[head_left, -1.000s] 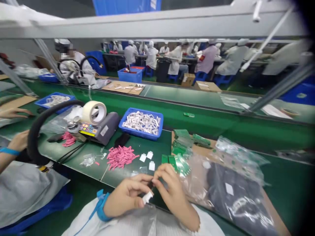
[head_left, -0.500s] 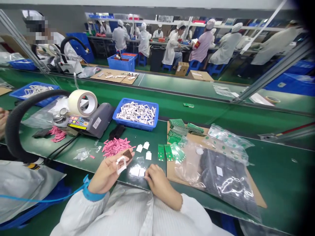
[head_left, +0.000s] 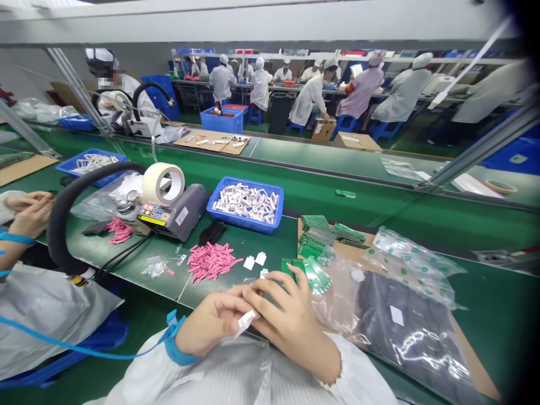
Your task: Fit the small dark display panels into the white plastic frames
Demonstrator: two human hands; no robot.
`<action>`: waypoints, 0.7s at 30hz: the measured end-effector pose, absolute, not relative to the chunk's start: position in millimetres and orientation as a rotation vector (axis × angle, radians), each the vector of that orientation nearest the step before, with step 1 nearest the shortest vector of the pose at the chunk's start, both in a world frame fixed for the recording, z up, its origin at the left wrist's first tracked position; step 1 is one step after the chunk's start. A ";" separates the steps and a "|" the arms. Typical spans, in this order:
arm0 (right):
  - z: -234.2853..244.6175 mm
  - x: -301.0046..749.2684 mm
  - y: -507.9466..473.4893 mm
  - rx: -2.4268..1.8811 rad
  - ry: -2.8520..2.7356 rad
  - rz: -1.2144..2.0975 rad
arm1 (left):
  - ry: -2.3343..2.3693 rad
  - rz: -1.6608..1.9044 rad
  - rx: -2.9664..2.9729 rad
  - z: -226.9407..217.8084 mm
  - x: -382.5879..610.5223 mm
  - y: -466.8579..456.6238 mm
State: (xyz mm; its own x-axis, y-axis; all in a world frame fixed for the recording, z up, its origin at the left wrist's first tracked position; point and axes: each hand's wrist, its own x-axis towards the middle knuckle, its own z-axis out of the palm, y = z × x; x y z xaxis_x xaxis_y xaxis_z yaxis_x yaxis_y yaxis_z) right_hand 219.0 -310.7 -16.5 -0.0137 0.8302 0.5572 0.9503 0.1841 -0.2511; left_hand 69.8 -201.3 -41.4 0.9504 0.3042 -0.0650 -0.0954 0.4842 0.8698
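My left hand (head_left: 211,326) and my right hand (head_left: 287,318) meet at the near edge of the green bench (head_left: 253,247). Between their fingertips is a small white part (head_left: 245,320); the left hand's fingers are curled round it and the right hand's fingers pinch it from the other side. A blue wrist strap (head_left: 175,351) circles my left wrist. Just beyond the hands lie a pile of pink strips (head_left: 211,261), three small white squares (head_left: 255,261) and green circuit boards (head_left: 312,270).
A blue tray of white parts (head_left: 247,203) and a tape dispenser with a tape roll (head_left: 169,199) stand behind. Clear bags of dark parts (head_left: 400,315) lie on cardboard at right. A black hose (head_left: 63,208) arcs at left, beside another person's hands (head_left: 27,208). Several workers sit in the background.
Half a second ago my left hand held the white part up alone while my right hand rested on the bench; now both hands have come together on it at the near edge.
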 end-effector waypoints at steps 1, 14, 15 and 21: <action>-17.5 219.1 -309.8 -1.666 -1.854 -0.262 | 0.231 0.250 1.037 -40.0 70.5 -202.2; -24.0 214.7 -301.0 -0.894 -0.897 1.065 | -0.031 0.192 0.472 -31.1 83.1 -209.5; -24.9 212.8 -300.0 -0.863 -0.874 1.089 | -0.039 0.207 0.470 -30.2 83.0 -210.9; -28.5 211.1 -299.7 -0.901 -0.927 1.089 | 0.008 0.254 0.519 -24.6 79.9 -213.3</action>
